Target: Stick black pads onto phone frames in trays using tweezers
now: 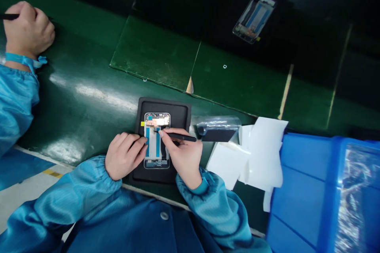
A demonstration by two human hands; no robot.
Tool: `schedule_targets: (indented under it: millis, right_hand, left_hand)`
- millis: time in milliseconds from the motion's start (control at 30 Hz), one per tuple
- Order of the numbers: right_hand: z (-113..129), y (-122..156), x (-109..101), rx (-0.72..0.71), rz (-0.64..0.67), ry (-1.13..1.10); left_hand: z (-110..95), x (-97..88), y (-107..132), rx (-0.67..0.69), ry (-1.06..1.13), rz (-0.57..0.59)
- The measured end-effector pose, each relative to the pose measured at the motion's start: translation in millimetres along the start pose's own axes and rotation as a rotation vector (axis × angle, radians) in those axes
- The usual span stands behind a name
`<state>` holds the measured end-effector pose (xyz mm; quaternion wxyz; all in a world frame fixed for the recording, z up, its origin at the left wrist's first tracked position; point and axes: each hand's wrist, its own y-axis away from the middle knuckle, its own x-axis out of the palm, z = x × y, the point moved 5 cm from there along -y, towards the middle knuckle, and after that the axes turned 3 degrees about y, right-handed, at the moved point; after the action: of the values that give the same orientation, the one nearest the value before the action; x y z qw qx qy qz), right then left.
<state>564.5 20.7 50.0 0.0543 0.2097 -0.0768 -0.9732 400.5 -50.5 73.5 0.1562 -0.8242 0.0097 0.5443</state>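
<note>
An opened smartphone (153,146) lies in a shallow black tray (181,113). Its circuit board shows at the far end, and two blue strips run along its middle. My left hand (124,154) has its fingers bent together against the phone's left edge, steadying it. Pinched in my right hand (186,158) are slim black tweezers (184,137), held low across the phone. Their tip points at the phone's middle, just below the board; whether it touches I cannot tell. A small yellow tab (142,123) sticks out at the phone's upper left.
Right of the tray lie a dark sheet with clear film (219,129) and white papers (261,154). Beyond them stands a blue bin (305,182) holding clear plastic. Another opened phone (254,17) rests at the back. A co-worker's hand (29,29) grips a black tool at left.
</note>
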Motion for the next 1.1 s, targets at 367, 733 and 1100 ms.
schedule_targets:
  millis: [367, 733, 1100]
  right_hand:
    - [1, -1, 1, -0.014, 0.004, 0.019]
    - [-7, 2, -19, 0.041, -0.07, -0.066]
    - [-11, 2, -17, 0.019, -0.053, -0.139]
  left_hand:
    - [1, 2.0, -10, 0.028, -0.139, 0.081]
    - [0, 4.1, -17, 0.057, -0.189, 0.166]
    - [8, 6.7, -11, 0.084, -0.095, 0.117]
